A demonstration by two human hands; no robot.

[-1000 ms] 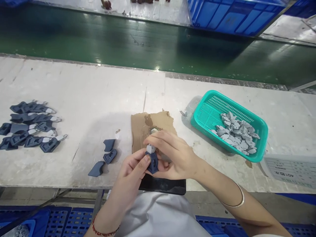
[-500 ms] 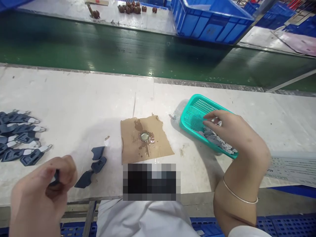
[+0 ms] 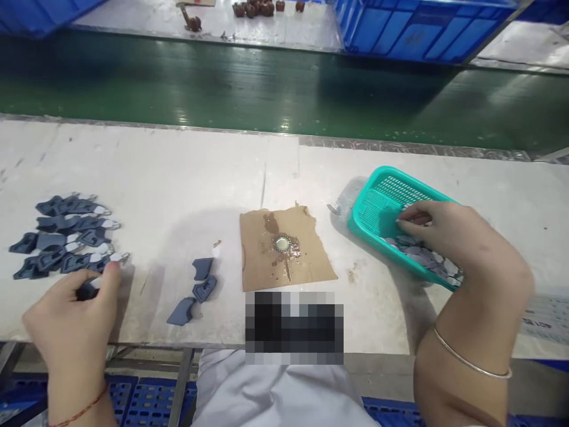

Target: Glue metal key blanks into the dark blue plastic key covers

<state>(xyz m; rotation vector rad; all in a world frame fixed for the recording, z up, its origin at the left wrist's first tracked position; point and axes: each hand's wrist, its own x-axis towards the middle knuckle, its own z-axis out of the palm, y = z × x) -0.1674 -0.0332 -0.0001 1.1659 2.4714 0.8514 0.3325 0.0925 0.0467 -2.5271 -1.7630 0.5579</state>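
Observation:
My left hand is closed on a dark blue-grey piece with a light part, just below a group of similar pieces with metal rings at the left. My right hand reaches into a green basket of small grey and white pieces; its thumb and forefinger are pinched, and what lies between them is too small to make out. Several loose dark pieces lie between my left hand and a brown cardboard sheet. On the wet, stained cardboard sits a small round metal cap.
A green conveyor belt runs behind the white table. Beyond it are a blue crate and brown round objects. A clear plastic bag lies beside the basket's left side. A printed sheet is at the right.
The view has shifted, so the table items appear farther right. My left hand has moved up to the edge of the group of dark pieces. My right hand is still in the basket.

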